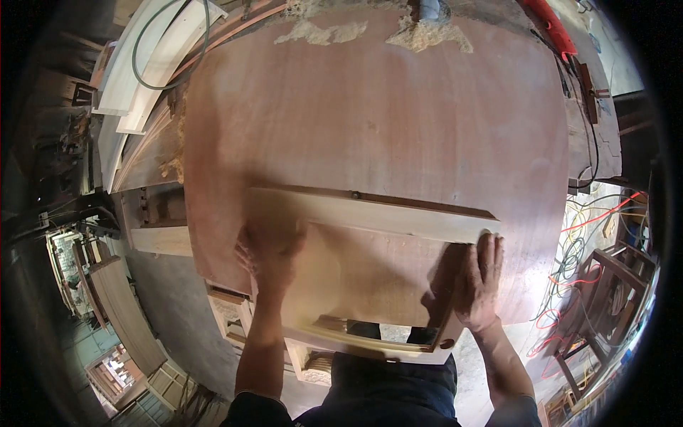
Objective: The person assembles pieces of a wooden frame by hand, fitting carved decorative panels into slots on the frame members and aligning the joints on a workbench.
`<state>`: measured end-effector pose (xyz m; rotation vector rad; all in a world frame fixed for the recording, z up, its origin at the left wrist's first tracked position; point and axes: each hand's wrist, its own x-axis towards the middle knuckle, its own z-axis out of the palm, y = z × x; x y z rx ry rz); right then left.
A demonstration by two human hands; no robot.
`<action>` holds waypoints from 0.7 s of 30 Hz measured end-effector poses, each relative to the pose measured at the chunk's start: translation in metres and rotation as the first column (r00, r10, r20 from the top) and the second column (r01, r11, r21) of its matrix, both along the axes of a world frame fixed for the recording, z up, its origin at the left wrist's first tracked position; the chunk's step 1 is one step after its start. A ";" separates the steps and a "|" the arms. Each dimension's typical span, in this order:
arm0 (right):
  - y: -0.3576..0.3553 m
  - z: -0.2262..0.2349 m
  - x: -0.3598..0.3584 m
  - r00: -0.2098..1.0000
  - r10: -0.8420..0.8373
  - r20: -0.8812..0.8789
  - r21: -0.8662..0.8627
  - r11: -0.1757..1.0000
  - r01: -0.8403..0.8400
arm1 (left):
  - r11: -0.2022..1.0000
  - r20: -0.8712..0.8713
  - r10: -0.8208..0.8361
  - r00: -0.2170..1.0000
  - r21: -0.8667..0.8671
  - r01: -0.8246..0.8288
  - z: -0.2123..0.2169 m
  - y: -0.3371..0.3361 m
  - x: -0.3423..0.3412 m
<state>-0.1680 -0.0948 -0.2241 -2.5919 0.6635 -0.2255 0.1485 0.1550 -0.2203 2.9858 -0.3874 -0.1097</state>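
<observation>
A rectangular frame of pale wood [398,219] lies on the broad plywood tabletop [377,114], its near rail reaching past the table's front edge over my lap. Beside the frame's right side piece is my right hand [480,285], its fingers stretched out and pointing away from me at the far right corner. That hand touches the wood; its thumb is not plain to see. My left hand [270,249] is at the left side of the frame, smeared by motion. Its fingers and whatever they grip cannot be made out, and it hides much of that side.
Heaps of sawdust [427,34] lie along the table's far edge. White boards [146,64] and a looped cable [135,53] are at the far left. Tangled cords [562,285] and a dark wooden stand [605,306] occupy the floor at right. Wooden pieces [231,313] stand below the front edge.
</observation>
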 end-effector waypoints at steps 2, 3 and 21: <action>0.004 0.003 0.021 1.000 0.011 -0.003 0.055 0.998 -0.011 | 1.000 0.000 0.017 1.000 -0.022 -0.017 -0.008 0.026 0.015; 0.008 0.000 0.033 0.999 0.023 -0.024 0.086 0.996 -0.020 | 0.999 0.008 0.040 0.999 -0.033 -0.040 -0.010 0.037 0.019; 0.057 -0.005 0.149 0.942 0.330 0.058 0.169 0.927 -0.335 | 0.898 -0.121 0.378 0.918 -0.194 -0.395 -0.008 0.201 -0.008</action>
